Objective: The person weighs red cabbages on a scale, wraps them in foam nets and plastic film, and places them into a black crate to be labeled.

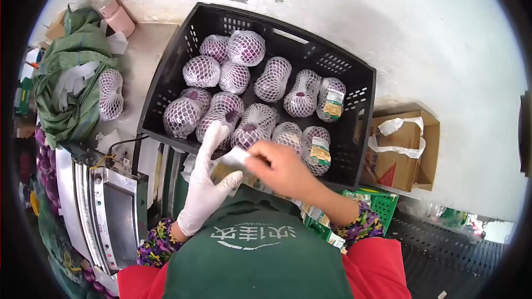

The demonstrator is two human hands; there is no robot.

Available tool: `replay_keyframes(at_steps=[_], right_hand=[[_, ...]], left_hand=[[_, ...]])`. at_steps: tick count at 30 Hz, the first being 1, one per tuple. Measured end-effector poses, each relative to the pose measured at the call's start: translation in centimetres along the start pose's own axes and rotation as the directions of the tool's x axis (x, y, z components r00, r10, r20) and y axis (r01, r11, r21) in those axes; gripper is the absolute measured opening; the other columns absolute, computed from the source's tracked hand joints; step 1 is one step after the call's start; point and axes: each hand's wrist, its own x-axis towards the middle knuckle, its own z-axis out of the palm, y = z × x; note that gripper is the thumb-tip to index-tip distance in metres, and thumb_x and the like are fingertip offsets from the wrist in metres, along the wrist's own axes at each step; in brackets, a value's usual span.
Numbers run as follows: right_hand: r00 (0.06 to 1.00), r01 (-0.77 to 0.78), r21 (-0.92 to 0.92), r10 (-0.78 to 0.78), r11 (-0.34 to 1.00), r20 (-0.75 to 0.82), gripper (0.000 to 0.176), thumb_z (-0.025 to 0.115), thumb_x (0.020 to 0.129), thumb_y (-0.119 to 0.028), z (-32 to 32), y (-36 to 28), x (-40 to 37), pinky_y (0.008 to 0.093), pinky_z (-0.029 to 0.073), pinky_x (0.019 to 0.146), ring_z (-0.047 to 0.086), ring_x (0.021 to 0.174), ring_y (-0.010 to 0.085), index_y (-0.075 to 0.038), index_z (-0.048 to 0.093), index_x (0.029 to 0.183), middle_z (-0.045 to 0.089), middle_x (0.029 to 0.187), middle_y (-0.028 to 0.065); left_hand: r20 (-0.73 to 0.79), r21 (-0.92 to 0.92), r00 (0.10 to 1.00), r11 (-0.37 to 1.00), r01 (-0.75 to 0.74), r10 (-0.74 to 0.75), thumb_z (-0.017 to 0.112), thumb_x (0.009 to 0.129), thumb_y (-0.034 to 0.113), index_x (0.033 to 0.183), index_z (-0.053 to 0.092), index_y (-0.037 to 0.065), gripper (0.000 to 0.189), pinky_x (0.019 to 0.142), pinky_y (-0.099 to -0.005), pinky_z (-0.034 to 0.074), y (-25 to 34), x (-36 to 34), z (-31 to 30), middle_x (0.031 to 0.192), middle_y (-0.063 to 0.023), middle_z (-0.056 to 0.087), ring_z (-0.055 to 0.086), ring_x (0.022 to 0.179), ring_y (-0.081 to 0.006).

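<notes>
My left hand [204, 191], in a white glove, has its index finger stretched toward the netted packs and its thumb held apart. Between them shows a blurred gold-and-green label [221, 173]. My bare right hand [284, 170] pinches the white edge of a label strip [238, 156] close to the left fingers. Just beyond both hands, a black plastic crate [354, 72] holds several purple onions [246, 49] in white foam nets. Two packs at the right carry gold-and-green labels [333, 105]. The nearest pack [220, 113] is partly covered by my left fingertip.
Left of the crate lie a green woven sack [83, 50], a single netted pack [111, 94] and a pink bottle [117, 16]. A metal-framed machine [119, 210] stands lower left. To the right are a cardboard box [413, 158] and a green basket [383, 205] with printed labels.
</notes>
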Motion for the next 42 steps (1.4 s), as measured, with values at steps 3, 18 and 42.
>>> replay_keyframes(at_steps=[3, 18, 42], right_hand=[[0.999, 0.032, -0.048, -0.032, 0.998, 0.011, 0.016, 0.062, 0.085, -0.019, 0.8, -0.2, -0.7, 0.0386, 0.046, 0.059, 0.061, 0.067, 0.0296, -0.003, 0.06, 0.086, 0.061, 0.074, 0.0128], [0.987, -0.158, -0.765, 0.093, 0.624, -0.128, 0.056, 0.073, 0.076, -0.039, -15.0, 18.2, 11.2, 0.0421, 0.047, 0.086, 0.059, 0.098, 0.0357, -0.002, 0.052, 0.113, 0.06, 0.105, 0.0193], [0.988, 0.129, -0.318, -0.149, 0.939, -0.039, 0.011, 0.059, 0.087, -0.012, -6.2, 3.4, 10.4, 0.0336, 0.048, 0.065, 0.06, 0.07, 0.0222, -0.002, 0.059, 0.092, 0.062, 0.078, 0.0112]], left_hand=[[0.079, 0.142, 0.985, 0.98, 0.139, -0.151, 0.075, 0.076, -0.001, 0.098, 0.063, -0.004, 0.025, 0.078, -0.0261, 0.05, -1.6, 0.1, -1.6, 0.1, -0.0092, 0.064, 0.063, 0.085, -0.013], [0.245, -0.172, 0.829, 0.819, 0.548, -0.503, 0.062, 0.088, -0.002, 0.13, 0.048, -0.003, 0.044, 0.088, -0.0262, 0.05, -2.0, 0.4, 0.2, 0.115, -0.0064, 0.063, 0.06, 0.101, -0.0108], [0.145, -0.251, 0.803, 0.764, 0.594, -0.578, 0.058, 0.091, 0.008, 0.107, 0.062, 0.0, 0.018, 0.074, -0.0222, 0.05, -2.5, -0.9, 0.2, 0.091, -0.002, 0.066, 0.061, 0.082, -0.007]])
